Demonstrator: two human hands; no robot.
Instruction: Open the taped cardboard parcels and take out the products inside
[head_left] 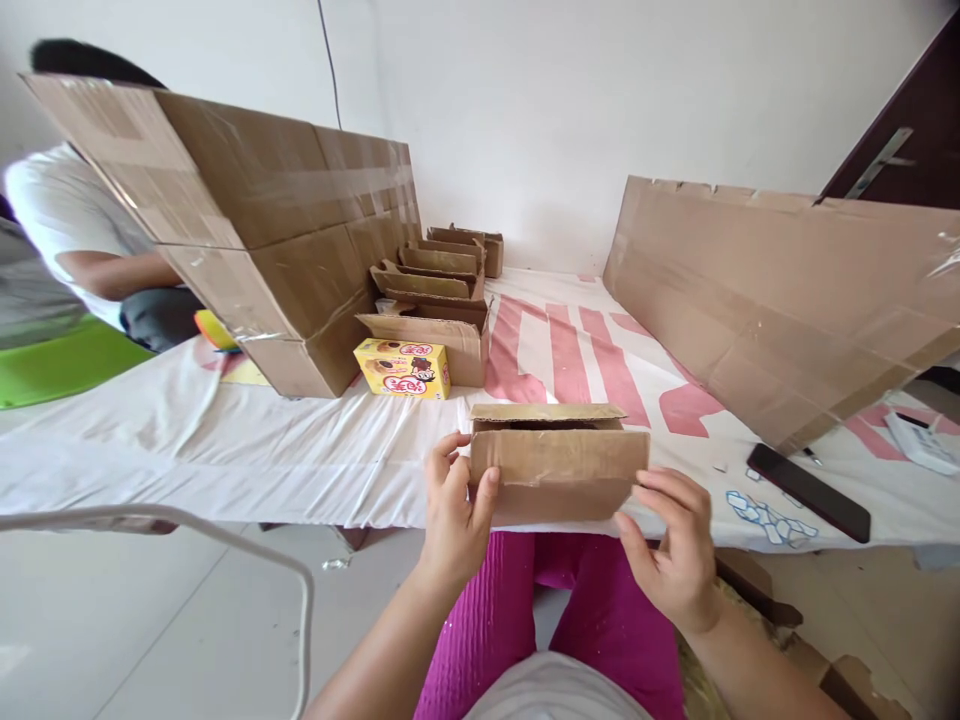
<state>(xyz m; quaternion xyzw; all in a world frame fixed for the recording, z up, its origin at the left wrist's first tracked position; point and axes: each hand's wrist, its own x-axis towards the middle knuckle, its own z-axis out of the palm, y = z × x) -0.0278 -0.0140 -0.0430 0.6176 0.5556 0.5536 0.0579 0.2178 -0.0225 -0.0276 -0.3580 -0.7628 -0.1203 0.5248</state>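
A small brown cardboard box (pixel 559 470) stands at the table's front edge, directly before me. Its top flaps are raised, with a dark gap between them. My left hand (pixel 459 500) grips the box's left end, thumb on the front face and fingers around the side. At the right end, my right hand (pixel 671 535) has its thumb and fingers apart, the fingertips at the box's edge and lower corner. Beyond the box to the left, a yellow printed snack box (pixel 403 368) rests against another cardboard box (pixel 457 345). The inside of the box in my hands is hidden.
Several open cardboard boxes (pixel 435 285) form a row beside a tall wall of taped cartons (pixel 277 200). A large cardboard panel (pixel 772 290) stands right, near a dark phone (pixel 810 490). Behind the cartons a person (pixel 90 220) sits. A pale cable (pixel 300 580) curves at lower left.
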